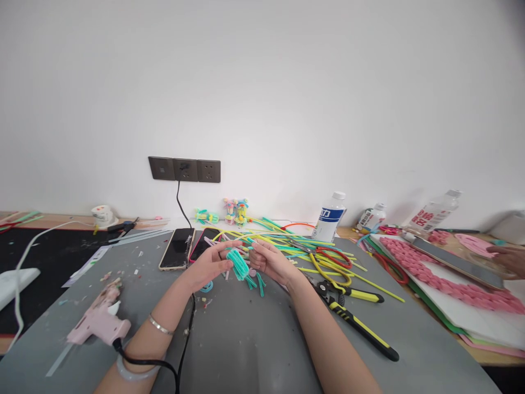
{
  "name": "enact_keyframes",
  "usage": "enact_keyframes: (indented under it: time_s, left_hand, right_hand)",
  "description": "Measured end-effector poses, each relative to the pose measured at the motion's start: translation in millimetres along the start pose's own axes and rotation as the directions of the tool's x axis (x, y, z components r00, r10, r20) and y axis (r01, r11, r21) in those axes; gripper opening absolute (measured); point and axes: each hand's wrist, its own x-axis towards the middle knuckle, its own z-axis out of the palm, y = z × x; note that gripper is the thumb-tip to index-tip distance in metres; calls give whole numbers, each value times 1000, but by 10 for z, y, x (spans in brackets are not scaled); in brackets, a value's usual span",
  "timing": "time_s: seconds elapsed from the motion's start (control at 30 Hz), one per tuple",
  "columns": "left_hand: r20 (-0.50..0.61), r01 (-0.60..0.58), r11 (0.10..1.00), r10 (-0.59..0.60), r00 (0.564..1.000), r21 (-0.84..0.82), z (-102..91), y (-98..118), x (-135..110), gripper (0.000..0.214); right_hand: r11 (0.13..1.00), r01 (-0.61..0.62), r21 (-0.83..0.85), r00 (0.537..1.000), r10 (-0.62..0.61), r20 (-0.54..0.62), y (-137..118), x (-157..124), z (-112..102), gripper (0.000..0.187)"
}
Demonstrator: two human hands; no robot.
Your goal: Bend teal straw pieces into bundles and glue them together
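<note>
Left hand (213, 265), fingers pinching a fuzzy turquoise ribbed bundle (237, 265) over the grey desk (241, 345), right hand (268, 261), fingers gripping a turquoise strand (250, 241), white-capped, blue-labelled plastic bottle (328, 219) far side, right of centre, contents unclear

Teal bundle (237, 265): fuzzy, matt pile
Counter (246, 350): smooth, matt grey
Glue gun (97, 324) left of teal bundle: smooth pink plastic
Pliers (356, 325) right of teal bundle: metal head, plastic-looking grips
Bracelet (160, 326): shiny metal
</note>
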Motion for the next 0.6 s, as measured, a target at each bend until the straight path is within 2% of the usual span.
enact_keyframes:
  time_s: [0.2, 0.37, 0.5, 0.6]
  left_hand:
    - [22, -13, 1000, 13, 1000, -9, 3, 5, 1, 54]
    - [19, -11, 1000, 11, 1000, 4, 7, 10, -7, 59]
    - [2, -17, 1000, 17, 1000, 14, -14, -8, -5, 61]
    - [7, -35, 999, 35, 999, -3, -22, -17, 1, 60]
  right_hand:
    - [991, -33, -133, 999, 31, -12, 10, -1, -19, 34]
    - [969, -71, -237, 996, 54, -76, 12, 11, -54, 43]
    - [916, -29, -400, 988, -33, -148, 6, 16, -37, 53]
    - [868, 11, -496, 986, -91, -139, -12, 5, -6, 47]
